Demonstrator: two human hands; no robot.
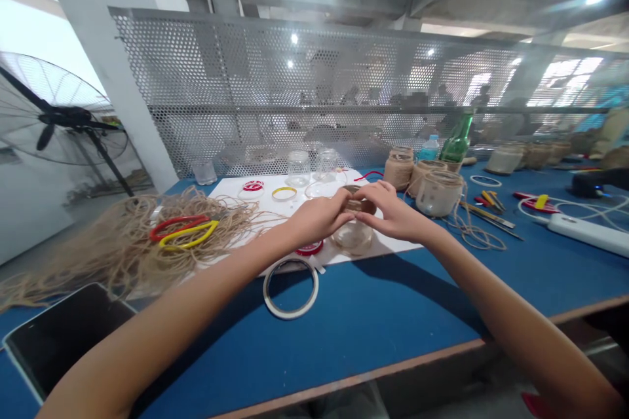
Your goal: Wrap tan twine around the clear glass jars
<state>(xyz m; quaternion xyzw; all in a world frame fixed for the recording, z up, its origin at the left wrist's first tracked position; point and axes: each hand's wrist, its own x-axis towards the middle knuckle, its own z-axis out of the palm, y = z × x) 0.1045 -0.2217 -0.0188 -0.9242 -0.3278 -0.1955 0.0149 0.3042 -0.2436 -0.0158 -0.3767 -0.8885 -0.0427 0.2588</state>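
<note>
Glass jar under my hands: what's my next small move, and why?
Probably snug the brown wrap evenly around the jar, since your left hand and right hand meet on it, the glass below it is bare, and the twine-wrapped jars nearby show closely covered sides.

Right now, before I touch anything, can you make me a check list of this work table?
Surface: blue workbench with a white board on it.
Things at the hands: a brown piece held above a clear glass jar; twine-wrapped jars nearby.
Clutter: heap of jute twine, red and yellow loops, white tape roll, black tablet.
Hands: left hand and right hand both on the brown piece.
Cables: white power strip with white cable.
Surroundings: perforated metal screen, pedestal fan, blurred people beyond the screen.
</note>
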